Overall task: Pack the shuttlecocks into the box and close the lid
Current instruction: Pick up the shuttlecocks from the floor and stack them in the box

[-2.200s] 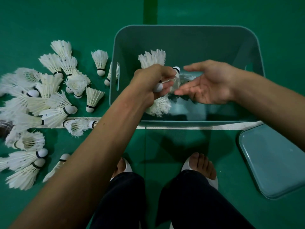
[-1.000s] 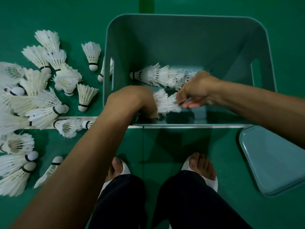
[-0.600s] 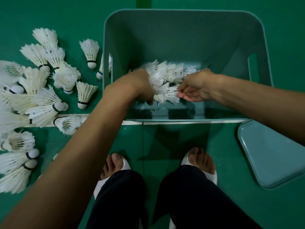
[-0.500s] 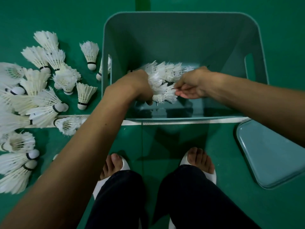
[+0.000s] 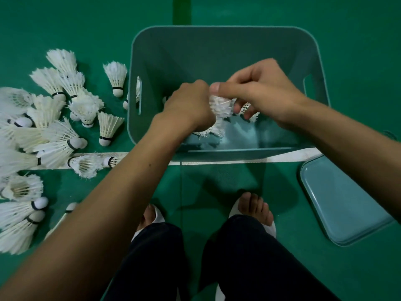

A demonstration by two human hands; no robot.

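Note:
An open teal box [image 5: 221, 46] stands on the green floor ahead of me. Both hands are inside it, over the near half. My left hand [image 5: 188, 107] is closed around a row of white shuttlecocks [image 5: 220, 107] nested one into another. My right hand [image 5: 258, 92] grips the same row from the right, thumb on top. Most of the row is hidden by the hands. Several loose shuttlecocks [image 5: 50, 131] lie scattered on the floor left of the box. The teal lid [image 5: 345, 203] lies flat on the floor at the right.
A white court line [image 5: 217, 162] runs across the floor under the box's near edge. My two feet in white slippers [image 5: 256, 211] and dark trousers are just behind it. One shuttlecock [image 5: 116, 78] stands close to the box's left wall.
The two rows of shuttlecocks have been brought together. Both hands have lifted higher inside the box, and my right hand has shifted left, its thumb now on top of the row.

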